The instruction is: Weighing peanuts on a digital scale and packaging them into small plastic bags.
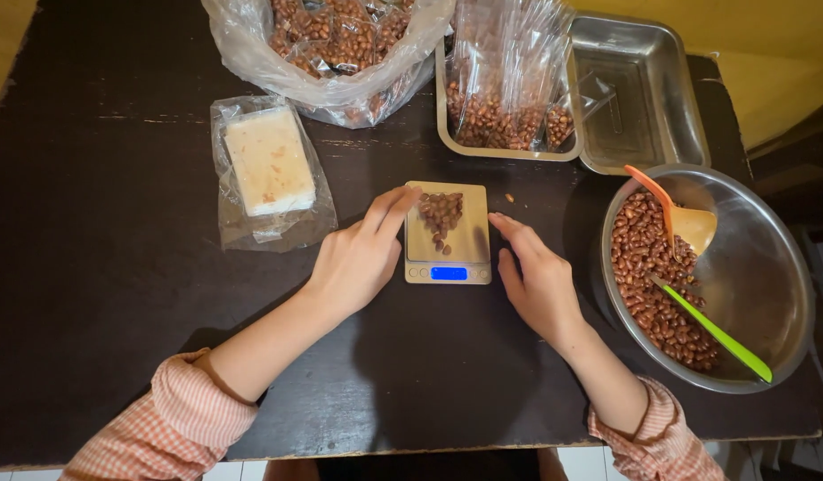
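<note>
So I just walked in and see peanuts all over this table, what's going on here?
A person is weighing peanuts. A small clear bag of peanuts lies on a little digital scale on the dark table. The left hand touches the bag's left edge; the right hand rests just beside the scale. To the right, a metal bowl holds loose peanuts with an orange scoop and a green utensil. A steel tray behind holds filled bags.
</note>
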